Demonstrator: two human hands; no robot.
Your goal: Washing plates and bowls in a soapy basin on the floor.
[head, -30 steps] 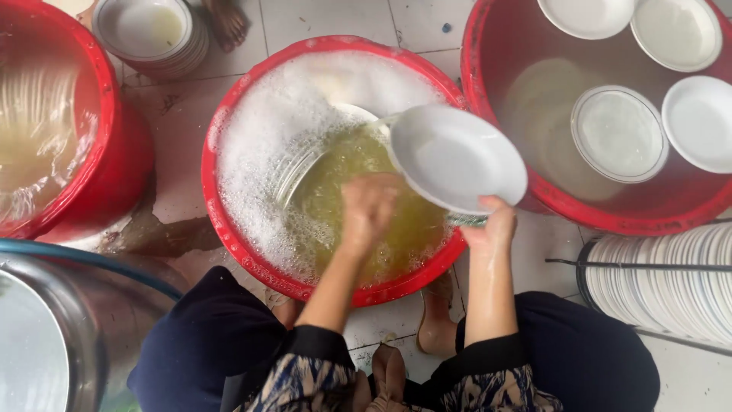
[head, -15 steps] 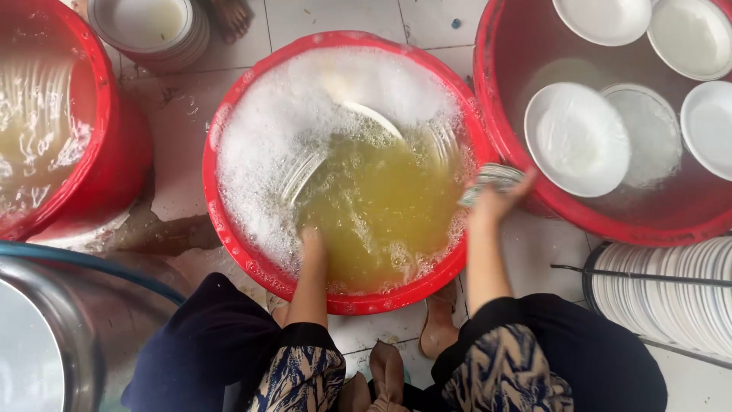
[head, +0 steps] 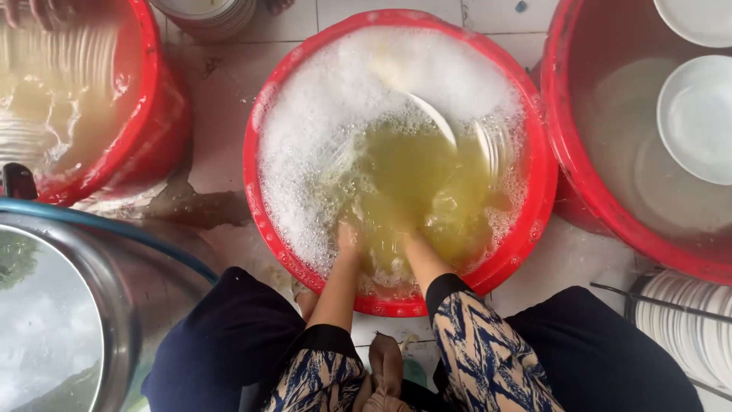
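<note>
Plunging into cloudy yellow water, the left hand [head: 352, 238] and right hand [head: 408, 246] vanish at the near edge of the round red plastic basin [head: 534, 229]; whether they grip anything cannot be told. Thick white foam [head: 328, 114] rings the water, where the curved rims of white plates [head: 436, 120] perhaps stand half sunk.

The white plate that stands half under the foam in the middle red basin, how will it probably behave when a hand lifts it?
The white plate is probably slippery, since foam and yellowish water cover it. It looks stiff and likely breakable, like the plates in the right basin. Both hands are underwater, so grip cannot be judged.
</note>
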